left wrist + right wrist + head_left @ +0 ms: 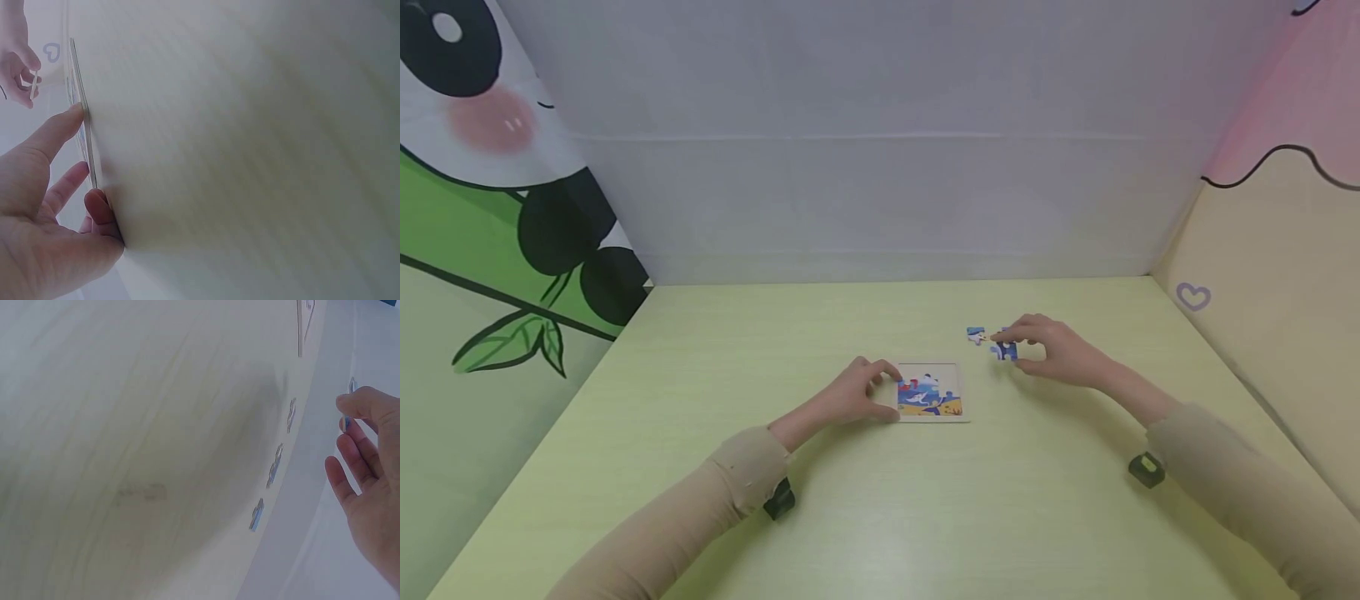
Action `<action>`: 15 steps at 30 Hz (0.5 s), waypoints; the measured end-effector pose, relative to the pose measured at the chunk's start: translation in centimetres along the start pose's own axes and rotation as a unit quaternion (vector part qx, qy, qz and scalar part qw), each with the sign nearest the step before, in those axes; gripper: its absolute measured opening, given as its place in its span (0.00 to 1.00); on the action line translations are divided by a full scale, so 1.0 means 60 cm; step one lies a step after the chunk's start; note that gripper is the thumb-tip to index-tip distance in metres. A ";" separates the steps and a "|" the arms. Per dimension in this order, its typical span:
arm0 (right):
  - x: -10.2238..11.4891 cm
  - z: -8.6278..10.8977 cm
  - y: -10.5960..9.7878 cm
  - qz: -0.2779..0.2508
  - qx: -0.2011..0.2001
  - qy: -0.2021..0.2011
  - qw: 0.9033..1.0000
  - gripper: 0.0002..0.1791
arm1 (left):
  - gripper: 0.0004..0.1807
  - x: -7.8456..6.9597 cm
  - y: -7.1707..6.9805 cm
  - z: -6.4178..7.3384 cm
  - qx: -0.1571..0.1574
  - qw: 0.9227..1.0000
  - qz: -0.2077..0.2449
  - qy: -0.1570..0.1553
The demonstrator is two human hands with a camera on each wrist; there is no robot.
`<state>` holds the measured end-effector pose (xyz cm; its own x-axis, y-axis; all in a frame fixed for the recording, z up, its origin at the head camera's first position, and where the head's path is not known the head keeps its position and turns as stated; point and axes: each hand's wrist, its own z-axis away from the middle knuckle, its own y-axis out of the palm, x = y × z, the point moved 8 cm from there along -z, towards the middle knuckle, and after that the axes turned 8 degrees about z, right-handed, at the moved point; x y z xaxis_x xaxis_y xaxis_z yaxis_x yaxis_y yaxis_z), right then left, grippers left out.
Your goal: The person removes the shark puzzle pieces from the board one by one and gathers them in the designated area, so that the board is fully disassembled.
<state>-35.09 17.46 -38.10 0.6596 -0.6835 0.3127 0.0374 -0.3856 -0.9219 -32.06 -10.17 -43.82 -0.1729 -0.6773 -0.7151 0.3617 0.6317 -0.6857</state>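
My left hand [861, 392] grips the left edge of a small square puzzle tray [928, 418], thumb near its front corner. The lower part of the tray holds fitted pieces [921, 398] with a blue and yellow sea picture, and bare board shows at its upper part. To the right and farther back, my right hand [1058, 350] pinches a puzzle piece [345, 424] between thumb and fingers, raised above the table. That piece shows as a thin edge in the left wrist view. A loose piece [975, 335] lies just left of the right fingertips.
Three loose pieces, among them one nearest the camera [257, 515], lie in a row on the table in the right wrist view. The pale yellow table [880, 500] meets a white back panel [880, 208]. Printed side panels [1262, 275] stand left and right.
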 end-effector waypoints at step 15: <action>-0.084 0.040 -0.006 0.018 -0.002 0.055 0.998 0.25 | 0.29 -0.005 -0.002 0.006 0.001 1.000 0.003 -0.002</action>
<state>-36.61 22.52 -39.88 0.5748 -0.7603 0.3026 0.0122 -0.3618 -0.9322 -31.74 -10.17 -43.46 -0.1665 -0.6746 -0.7192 0.3648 0.6355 -0.6805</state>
